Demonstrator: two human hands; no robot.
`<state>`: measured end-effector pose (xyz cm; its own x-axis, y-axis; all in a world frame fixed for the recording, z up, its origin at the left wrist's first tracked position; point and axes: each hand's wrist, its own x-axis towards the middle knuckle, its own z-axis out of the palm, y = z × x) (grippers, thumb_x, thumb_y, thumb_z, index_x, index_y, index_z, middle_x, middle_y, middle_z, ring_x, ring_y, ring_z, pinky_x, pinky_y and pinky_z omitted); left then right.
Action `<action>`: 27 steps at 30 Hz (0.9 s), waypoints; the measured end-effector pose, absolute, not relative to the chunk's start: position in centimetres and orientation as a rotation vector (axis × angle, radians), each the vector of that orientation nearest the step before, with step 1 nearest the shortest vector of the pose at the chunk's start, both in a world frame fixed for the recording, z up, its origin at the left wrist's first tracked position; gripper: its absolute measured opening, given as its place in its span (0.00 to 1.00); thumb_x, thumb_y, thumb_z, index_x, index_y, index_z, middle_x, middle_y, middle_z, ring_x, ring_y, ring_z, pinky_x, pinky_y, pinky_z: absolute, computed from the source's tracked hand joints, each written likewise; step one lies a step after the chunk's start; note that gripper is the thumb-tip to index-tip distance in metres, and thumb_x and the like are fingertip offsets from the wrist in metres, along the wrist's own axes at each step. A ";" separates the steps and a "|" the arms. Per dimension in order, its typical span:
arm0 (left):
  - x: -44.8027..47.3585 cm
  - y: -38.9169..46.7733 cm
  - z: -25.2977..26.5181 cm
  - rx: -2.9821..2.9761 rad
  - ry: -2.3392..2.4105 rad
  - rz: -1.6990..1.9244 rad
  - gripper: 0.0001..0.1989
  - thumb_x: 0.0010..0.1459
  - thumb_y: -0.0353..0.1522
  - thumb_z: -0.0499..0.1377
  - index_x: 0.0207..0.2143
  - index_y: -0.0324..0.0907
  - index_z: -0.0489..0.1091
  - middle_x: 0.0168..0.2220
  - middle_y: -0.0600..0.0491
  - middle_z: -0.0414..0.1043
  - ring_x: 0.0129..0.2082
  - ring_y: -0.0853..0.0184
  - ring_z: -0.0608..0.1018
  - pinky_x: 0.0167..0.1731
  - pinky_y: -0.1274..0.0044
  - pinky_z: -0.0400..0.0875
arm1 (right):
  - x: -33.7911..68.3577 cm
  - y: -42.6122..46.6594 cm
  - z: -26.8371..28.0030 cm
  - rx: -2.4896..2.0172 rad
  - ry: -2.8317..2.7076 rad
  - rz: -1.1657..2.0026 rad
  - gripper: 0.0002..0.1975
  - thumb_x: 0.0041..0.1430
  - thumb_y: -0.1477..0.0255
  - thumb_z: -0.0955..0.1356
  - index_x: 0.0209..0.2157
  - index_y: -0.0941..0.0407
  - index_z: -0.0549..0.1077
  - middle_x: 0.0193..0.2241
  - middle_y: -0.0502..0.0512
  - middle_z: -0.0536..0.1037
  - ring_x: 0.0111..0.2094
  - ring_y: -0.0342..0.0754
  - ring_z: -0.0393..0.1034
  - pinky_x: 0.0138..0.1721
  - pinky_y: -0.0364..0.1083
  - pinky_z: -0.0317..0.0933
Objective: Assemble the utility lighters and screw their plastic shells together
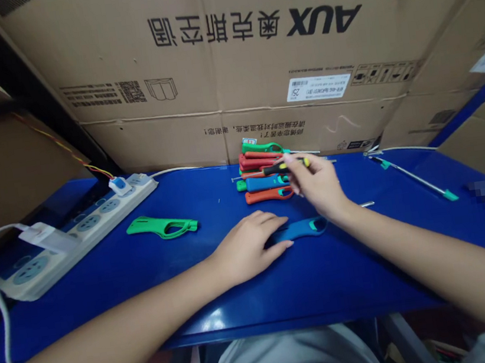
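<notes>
My left hand (255, 245) rests low over the table with its thumb and fingers around the rear end of a blue gas lighter (300, 229). That end is partly hidden under the fingers. The lighter's metal tube (367, 204) shows past my right forearm. In my right hand (316, 180), raised above the lighter, is a screwdriver (274, 169) with a black and yellow handle. Its thin shaft points left. Just beyond lies a row of several lighters, among them a green one (260, 147), a blue one (263, 183) and an orange-red one (266, 195).
A green lighter body (161, 225) lies on the blue table (223, 303) at left. Beside it runs a white power strip (92, 231) with plugs and cables. A metal rod with green ends (416, 177) lies at right. Cardboard (195, 92) walls the back.
</notes>
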<state>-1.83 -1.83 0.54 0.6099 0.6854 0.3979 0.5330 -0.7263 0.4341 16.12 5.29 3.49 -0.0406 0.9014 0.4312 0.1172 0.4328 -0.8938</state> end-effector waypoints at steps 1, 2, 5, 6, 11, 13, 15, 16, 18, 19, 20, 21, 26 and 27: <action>-1.9 -1.6 0.7 2.499 1.004 0.932 0.15 0.65 0.35 0.61 0.52 0.40 0.72 0.46 0.46 0.78 0.45 0.61 0.79 0.49 0.67 0.75 | 16.8 5.2 3.9 -0.951 -1.394 0.845 0.17 0.60 0.54 0.70 0.30 0.54 0.75 0.16 0.44 0.65 0.15 0.39 0.57 0.17 0.42 0.50; -2.0 -1.4 0.9 2.437 1.027 1.063 0.12 0.64 0.34 0.61 0.50 0.41 0.73 0.44 0.48 0.78 0.43 0.63 0.79 0.47 0.69 0.76 | 17.5 5.1 4.3 -0.941 -1.318 0.864 0.17 0.59 0.55 0.70 0.28 0.54 0.74 0.15 0.44 0.63 0.14 0.39 0.55 0.16 0.42 0.48; -2.7 -0.5 1.9 2.338 1.146 1.387 0.10 0.63 0.29 0.61 0.47 0.42 0.73 0.37 0.52 0.75 0.36 0.67 0.77 0.38 0.74 0.75 | 19.3 4.6 5.0 -0.894 -1.207 0.914 0.15 0.59 0.59 0.70 0.26 0.55 0.73 0.15 0.43 0.60 0.13 0.38 0.53 0.15 0.42 0.45; -3.0 -0.2 2.2 2.329 1.184 1.460 0.10 0.62 0.27 0.61 0.47 0.42 0.72 0.36 0.53 0.74 0.34 0.67 0.76 0.37 0.74 0.74 | 19.7 4.4 5.0 -0.881 -1.192 0.938 0.14 0.59 0.60 0.69 0.26 0.55 0.73 0.14 0.43 0.59 0.13 0.38 0.52 0.15 0.42 0.44; -4.3 1.2 2.8 2.715 1.068 1.372 0.15 0.64 0.25 0.57 0.52 0.44 0.71 0.47 0.47 0.72 0.46 0.63 0.75 0.46 0.69 0.73 | 20.4 3.6 4.3 -0.862 -1.082 1.126 0.13 0.56 0.61 0.70 0.25 0.56 0.74 0.13 0.42 0.57 0.12 0.37 0.50 0.15 0.41 0.42; -4.6 1.3 2.7 2.885 1.011 1.272 0.16 0.65 0.27 0.58 0.54 0.45 0.71 0.49 0.46 0.74 0.48 0.61 0.75 0.47 0.68 0.72 | 20.2 3.4 4.1 -0.876 -1.064 1.183 0.13 0.55 0.61 0.71 0.26 0.56 0.74 0.13 0.42 0.57 0.12 0.37 0.49 0.15 0.41 0.42; -4.8 1.4 2.4 2.976 0.973 1.225 0.14 0.66 0.29 0.58 0.53 0.46 0.72 0.48 0.47 0.76 0.46 0.62 0.77 0.44 0.69 0.72 | 20.1 3.2 3.9 -0.882 -1.061 1.218 0.13 0.54 0.61 0.71 0.26 0.56 0.74 0.13 0.42 0.57 0.12 0.37 0.49 0.15 0.41 0.42; -4.9 1.4 2.4 2.999 0.943 1.228 0.13 0.66 0.30 0.59 0.52 0.46 0.73 0.46 0.48 0.78 0.44 0.63 0.78 0.43 0.69 0.72 | 20.1 3.1 3.9 -0.881 -1.056 1.228 0.12 0.54 0.61 0.71 0.26 0.56 0.75 0.13 0.42 0.57 0.12 0.36 0.49 0.15 0.41 0.42; -4.9 1.3 2.3 3.006 0.869 1.274 0.10 0.65 0.30 0.60 0.48 0.45 0.75 0.42 0.50 0.80 0.39 0.64 0.79 0.40 0.71 0.72 | 20.1 3.1 3.9 -0.875 -1.044 1.242 0.12 0.54 0.62 0.71 0.25 0.57 0.75 0.13 0.42 0.57 0.12 0.36 0.49 0.15 0.41 0.42; -4.9 1.3 2.3 2.984 0.841 1.312 0.09 0.65 0.30 0.61 0.47 0.44 0.76 0.41 0.50 0.81 0.38 0.65 0.79 0.38 0.71 0.72 | 20.1 3.1 4.0 -0.873 -1.040 1.245 0.12 0.54 0.62 0.71 0.25 0.57 0.75 0.13 0.42 0.57 0.12 0.36 0.50 0.15 0.41 0.42; -4.8 1.4 2.3 2.939 0.827 1.357 0.08 0.65 0.30 0.61 0.45 0.43 0.77 0.39 0.50 0.81 0.36 0.65 0.79 0.38 0.72 0.73 | 20.1 3.1 4.0 -0.870 -1.038 1.242 0.12 0.54 0.62 0.71 0.25 0.57 0.75 0.12 0.42 0.57 0.12 0.36 0.50 0.15 0.41 0.42; -4.7 1.4 2.2 2.877 0.829 1.402 0.07 0.65 0.30 0.61 0.44 0.42 0.77 0.38 0.50 0.82 0.35 0.66 0.80 0.38 0.72 0.73 | 20.2 3.2 4.0 -0.868 -1.036 1.235 0.13 0.54 0.62 0.71 0.25 0.57 0.74 0.12 0.42 0.57 0.12 0.36 0.50 0.15 0.40 0.42; -4.1 1.3 1.9 2.606 0.883 1.423 0.04 0.61 0.32 0.65 0.36 0.41 0.80 0.33 0.52 0.82 0.32 0.68 0.81 0.36 0.77 0.75 | 20.4 3.3 4.2 -0.835 -1.037 1.191 0.12 0.54 0.63 0.71 0.25 0.58 0.75 0.12 0.41 0.57 0.11 0.35 0.49 0.14 0.40 0.42; -4.1 1.3 1.8 2.595 0.894 1.386 0.04 0.60 0.32 0.66 0.35 0.41 0.80 0.33 0.52 0.82 0.32 0.68 0.81 0.36 0.78 0.75 | 20.4 3.3 4.2 -0.831 -1.041 1.184 0.12 0.53 0.63 0.71 0.25 0.58 0.75 0.12 0.41 0.57 0.11 0.35 0.49 0.14 0.40 0.42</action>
<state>-4.08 1.28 1.81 0.4252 0.5205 0.7405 0.4603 -0.8287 0.3183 20.40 3.30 4.22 0.0528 0.9791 0.1962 -0.3202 0.2027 -0.9254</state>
